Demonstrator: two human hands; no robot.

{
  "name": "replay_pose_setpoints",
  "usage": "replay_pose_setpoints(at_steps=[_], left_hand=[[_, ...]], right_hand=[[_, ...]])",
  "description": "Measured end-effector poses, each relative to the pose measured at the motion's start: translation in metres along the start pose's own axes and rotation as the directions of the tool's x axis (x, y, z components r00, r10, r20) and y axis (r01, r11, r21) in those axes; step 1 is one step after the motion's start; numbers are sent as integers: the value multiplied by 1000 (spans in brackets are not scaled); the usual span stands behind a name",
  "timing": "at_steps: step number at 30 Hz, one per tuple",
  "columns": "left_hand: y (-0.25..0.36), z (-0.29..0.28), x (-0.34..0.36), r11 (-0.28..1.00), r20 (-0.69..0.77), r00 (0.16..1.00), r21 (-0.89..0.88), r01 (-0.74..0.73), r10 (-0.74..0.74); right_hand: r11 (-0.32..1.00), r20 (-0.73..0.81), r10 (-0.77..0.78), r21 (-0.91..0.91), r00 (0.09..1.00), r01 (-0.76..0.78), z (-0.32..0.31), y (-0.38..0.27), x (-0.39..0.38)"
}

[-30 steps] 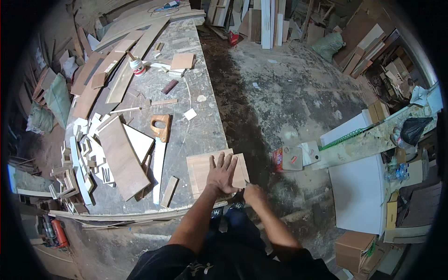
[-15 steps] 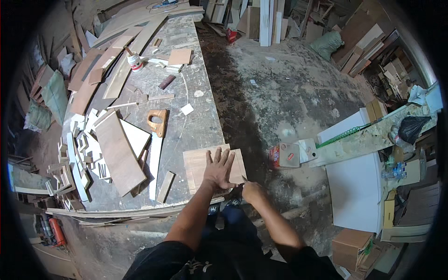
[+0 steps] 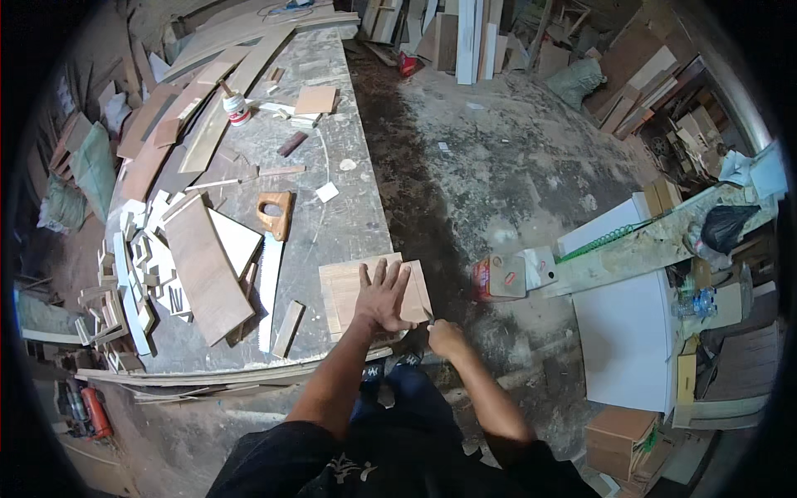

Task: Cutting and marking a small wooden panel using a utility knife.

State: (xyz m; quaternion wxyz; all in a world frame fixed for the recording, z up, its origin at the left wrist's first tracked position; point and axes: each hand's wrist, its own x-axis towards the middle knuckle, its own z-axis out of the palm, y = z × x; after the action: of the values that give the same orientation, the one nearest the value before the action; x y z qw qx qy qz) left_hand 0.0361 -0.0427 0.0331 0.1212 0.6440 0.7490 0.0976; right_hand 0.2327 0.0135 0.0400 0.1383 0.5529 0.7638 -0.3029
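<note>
A light wooden panel lies at the workbench's near right corner, its right part reaching over the edge. Fingers spread, my left hand presses flat on top of it. My right hand is closed round a small tool with a thin dark blade, seemingly a knife; its handle is hidden in my fist. The blade's tip meets the panel's right edge, close to the lower corner. To the left, a handsaw with a wooden handle and a short wood strip rest on the bench.
On the workbench, a brown board lies over white offcuts. Farther back stands a white glue tub, near long planks. A red-sided can sits right of the bench, beside a large white panel.
The whole view has shifted slightly. My left hand stays flat on the panel, and the blade in my right hand remains at its right edge, with little visible movement.
</note>
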Motion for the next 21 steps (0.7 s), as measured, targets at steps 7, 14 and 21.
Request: replay_pose_setpoints(at_steps=[7,14,21], left_hand=[[8,-7,1,998,88,995,47,-45,41],[-3,-1,-6,999,32,999,41,-36,35],[-1,6,-3,997,52,998,71,-43,40]], right_hand=[[982,210,0,-183,978,40,-17,-1,5],[997,194,-29,-66,981,43,-11,-19,17],[988,136,-84,-121,987,101,11,-4,21]])
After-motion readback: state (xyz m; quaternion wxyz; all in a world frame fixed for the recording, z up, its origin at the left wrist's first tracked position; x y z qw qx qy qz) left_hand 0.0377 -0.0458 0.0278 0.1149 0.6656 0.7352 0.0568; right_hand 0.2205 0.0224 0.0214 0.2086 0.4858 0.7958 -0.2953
